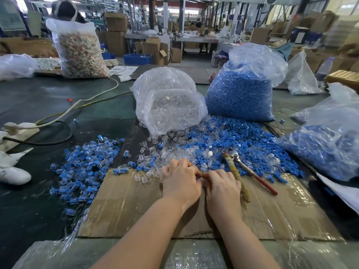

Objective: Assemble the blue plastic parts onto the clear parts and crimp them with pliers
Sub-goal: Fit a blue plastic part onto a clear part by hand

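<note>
My left hand [179, 178] and my right hand [223, 186] meet, fingers curled, over the far edge of a taped cardboard sheet [124, 202]. Whatever small part they pinch between them is hidden by the fingers. Loose clear parts [155, 152] and loose blue parts [233, 136] lie mixed just beyond the hands. Pliers [246, 171] with a red handle and a wrapped yellowish handle lie beside my right hand, untouched. A pile of joined blue-and-clear pieces [85, 167] lies to the left.
A plastic bag of clear parts [171, 101] and a bag of blue parts [242, 88] stand behind the loose heaps. Another bag with blue parts [330, 144] lies at the right. A power strip and cables [19, 131] lie at the left, by a white glove [13, 175].
</note>
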